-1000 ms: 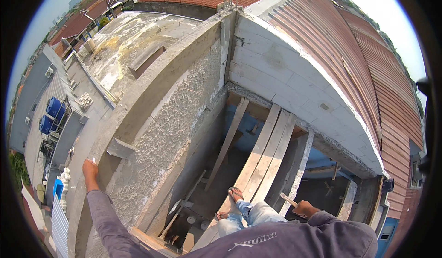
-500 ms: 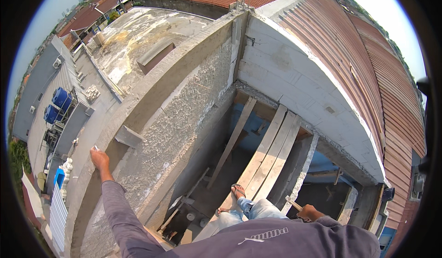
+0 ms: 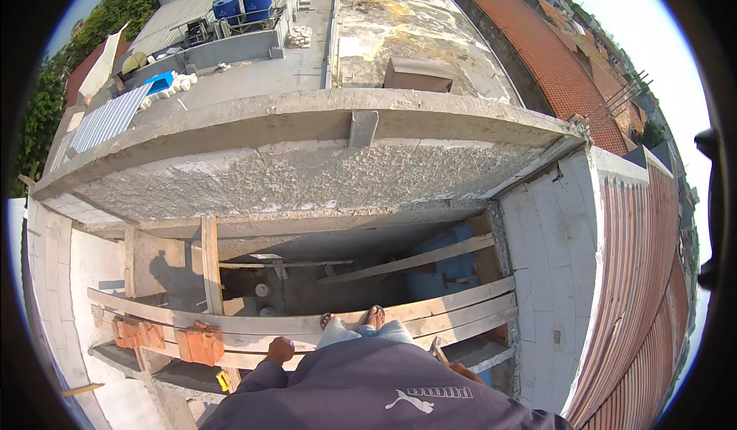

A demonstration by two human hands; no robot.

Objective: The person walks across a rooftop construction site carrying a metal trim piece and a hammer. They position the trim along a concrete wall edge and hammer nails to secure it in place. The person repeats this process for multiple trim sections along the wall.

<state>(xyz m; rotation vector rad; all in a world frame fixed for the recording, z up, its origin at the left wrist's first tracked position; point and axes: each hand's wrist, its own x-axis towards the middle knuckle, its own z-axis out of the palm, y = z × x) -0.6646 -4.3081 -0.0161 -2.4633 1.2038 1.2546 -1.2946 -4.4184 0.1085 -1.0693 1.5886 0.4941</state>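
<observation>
I stand in sandals on long wooden planks laid across an open gap between walls. Low at my left side, over the planks, my left hand is closed; whether something small is in it I cannot make out. My right hand, partly hidden by my shirt, grips a hammer with a wooden handle, low at my right side. To the left of my left hand, orange bricks lie on the planks, with more bricks farther left. A yellow object sits just below them.
A rough plastered wall with a concrete beam along its top faces me. Below the planks is a deep opening with slanting timbers. A block wall and red corrugated roofing are on the right. Blue tanks stand beyond.
My view has turned to the left, bringing the bricks into sight. My left hand has left the top of the wall and dropped to my side. The hammer is still in my right hand.
</observation>
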